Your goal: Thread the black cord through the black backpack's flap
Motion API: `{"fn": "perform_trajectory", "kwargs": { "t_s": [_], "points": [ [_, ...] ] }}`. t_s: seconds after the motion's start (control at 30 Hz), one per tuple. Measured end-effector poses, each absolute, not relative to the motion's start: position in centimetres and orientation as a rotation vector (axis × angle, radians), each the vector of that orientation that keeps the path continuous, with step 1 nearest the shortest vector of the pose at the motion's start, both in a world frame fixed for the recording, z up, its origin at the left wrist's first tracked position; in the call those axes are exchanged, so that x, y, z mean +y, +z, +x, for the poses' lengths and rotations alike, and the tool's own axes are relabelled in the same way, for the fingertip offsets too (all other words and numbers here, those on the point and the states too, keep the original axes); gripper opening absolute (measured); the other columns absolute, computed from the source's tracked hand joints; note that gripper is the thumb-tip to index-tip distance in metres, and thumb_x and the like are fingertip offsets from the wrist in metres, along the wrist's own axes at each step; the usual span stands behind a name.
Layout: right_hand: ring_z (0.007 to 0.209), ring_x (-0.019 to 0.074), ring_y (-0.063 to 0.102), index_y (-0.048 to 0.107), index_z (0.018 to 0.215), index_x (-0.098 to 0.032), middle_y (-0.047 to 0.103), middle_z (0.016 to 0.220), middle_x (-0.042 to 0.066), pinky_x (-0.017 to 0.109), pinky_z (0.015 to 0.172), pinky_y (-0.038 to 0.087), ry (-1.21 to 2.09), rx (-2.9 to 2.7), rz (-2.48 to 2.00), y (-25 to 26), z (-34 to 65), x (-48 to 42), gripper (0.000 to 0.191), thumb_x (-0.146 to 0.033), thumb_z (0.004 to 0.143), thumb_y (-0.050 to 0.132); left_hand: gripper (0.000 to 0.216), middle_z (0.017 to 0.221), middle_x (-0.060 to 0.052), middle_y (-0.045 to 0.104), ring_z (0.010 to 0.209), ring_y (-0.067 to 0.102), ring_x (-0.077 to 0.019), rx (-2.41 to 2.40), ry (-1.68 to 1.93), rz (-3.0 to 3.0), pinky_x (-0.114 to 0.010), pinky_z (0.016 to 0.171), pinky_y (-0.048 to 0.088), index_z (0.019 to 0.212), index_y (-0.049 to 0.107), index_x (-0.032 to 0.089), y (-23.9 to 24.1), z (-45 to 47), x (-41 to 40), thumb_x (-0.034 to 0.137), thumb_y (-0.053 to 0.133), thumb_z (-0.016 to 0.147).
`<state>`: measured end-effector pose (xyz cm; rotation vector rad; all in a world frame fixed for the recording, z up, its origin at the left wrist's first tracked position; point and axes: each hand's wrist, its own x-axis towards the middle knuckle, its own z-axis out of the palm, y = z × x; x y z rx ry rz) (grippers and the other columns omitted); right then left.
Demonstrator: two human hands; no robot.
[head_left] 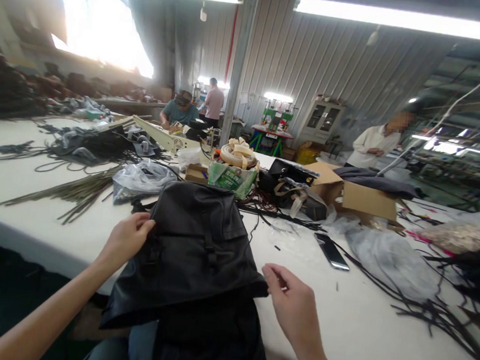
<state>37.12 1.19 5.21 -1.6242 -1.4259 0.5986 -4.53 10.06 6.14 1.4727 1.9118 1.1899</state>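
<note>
A black backpack [192, 243] with straps and buckles on its front leans over the table's near edge, its lower part hanging toward my lap. My left hand [127, 240] is closed at the bag's upper left side, thumb and fingers pinching its edge. On the other side my right hand [291, 296] pinches the lower right corner of the bag's dark material between thumb and fingers. The fingertips of both hands are partly hidden against the bag.
The white table [378, 332] carries a smartphone [332, 251], plastic bags [392, 260], dark cords [430, 314], olive strips [71, 190], an open cardboard box [368, 202] and a green box [231, 179] of tape rolls. Several people are farther back, one in a white shirt [375, 147].
</note>
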Motion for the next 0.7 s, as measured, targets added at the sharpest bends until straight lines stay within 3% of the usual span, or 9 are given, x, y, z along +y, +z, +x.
{"fn": "perform_trajectory", "kwargs": {
  "t_s": [0.1, 0.17, 0.3, 0.4, 0.53, 0.63, 0.7],
  "points": [
    [0.088, 0.0310, 0.076, 0.086, 0.117, -0.020, 0.086, 0.094, 0.013, 0.040, 0.077, 0.055, 0.681, -1.430, -1.679, 4.4, 37.8, 4.0, 0.055, -0.066, 0.088, 0.084, 0.064, 0.155, -0.034, 0.067, 0.148, 0.060, -0.0538, 2.029, 1.213, 1.669, -0.073, 0.126, 0.045, 0.151, 0.058, 0.004, 6.1, -2.8, 8.6, 0.040, 0.060, 0.098],
    [0.081, 0.0273, 0.074, 0.081, 0.132, -0.017, 0.084, 0.084, 0.008, 0.038, 0.076, 0.053, 0.816, -1.451, -1.620, 3.7, 36.7, 5.6, 0.067, -0.053, 0.078, 0.095, 0.056, 0.165, -0.030, 0.058, 0.155, 0.053, -0.0514, 1.994, 1.219, 1.987, -0.071, 0.128, 0.043, 0.153, 0.058, 0.009, 6.7, 0.0, 6.7, 0.037, 0.057, 0.105],
    [0.074, 0.0211, 0.072, 0.069, 0.145, -0.009, 0.080, 0.079, 0.002, 0.035, 0.075, 0.054, 1.089, -1.393, -1.393, 3.1, 34.5, 7.5, 0.081, -0.039, 0.073, 0.092, 0.019, 0.122, -0.013, 0.081, 0.113, 0.077, -0.0337, 1.463, 0.996, 2.502, -0.051, 0.101, 0.064, 0.117, 0.074, 0.022, 6.4, 6.6, 1.2, 0.021, 0.057, 0.111],
    [0.082, 0.0191, 0.075, 0.059, 0.157, -0.014, 0.084, 0.107, 0.008, 0.035, 0.079, 0.060, 1.187, -1.229, -1.235, 4.0, 35.1, 8.1, 0.087, -0.047, 0.081, 0.085, 0.022, 0.099, -0.008, 0.082, 0.092, 0.079, -0.0277, 1.236, 0.845, 2.521, -0.042, 0.087, 0.067, 0.103, 0.074, 0.024, 3.6, 10.6, -3.0, 0.010, 0.057, 0.106],
    [0.096, 0.0212, 0.080, 0.054, 0.161, -0.024, 0.078, 0.134, 0.012, 0.039, 0.091, 0.067, 1.189, -1.026, -1.100, 6.9, 38.1, 8.7, 0.085, -0.059, 0.089, 0.083, 0.032, 0.118, -0.012, 0.087, 0.105, 0.084, -0.0303, 1.213, 0.875, 2.404, -0.040, 0.095, 0.072, 0.118, 0.076, 0.023, -1.1, 13.5, -5.4, 0.005, 0.063, 0.096],
    [0.102, 0.0268, 0.083, 0.061, 0.152, -0.028, 0.076, 0.138, 0.012, 0.047, 0.097, 0.070, 1.114, -0.954, -1.045, 9.0, 39.3, 7.8, 0.077, -0.068, 0.091, 0.084, 0.041, 0.133, -0.018, 0.085, 0.118, 0.084, -0.0332, 1.359, 0.981, 2.311, -0.042, 0.103, 0.073, 0.138, 0.072, 0.019, -2.7, 15.2, -4.2, 0.011, 0.064, 0.099],
    [0.108, 0.0331, 0.084, 0.068, 0.143, -0.027, 0.077, 0.136, 0.015, 0.056, 0.106, 0.068, 1.091, -0.967, -1.010, 9.4, 39.0, 6.1, 0.071, -0.077, 0.094, 0.077, 0.042, 0.132, -0.020, 0.085, 0.117, 0.085, -0.0351, 1.430, 1.060, 2.285, -0.042, 0.099, 0.075, 0.144, 0.071, 0.018, -2.3, 16.3, -2.8, 0.017, 0.066, 0.102]
  ]
}}
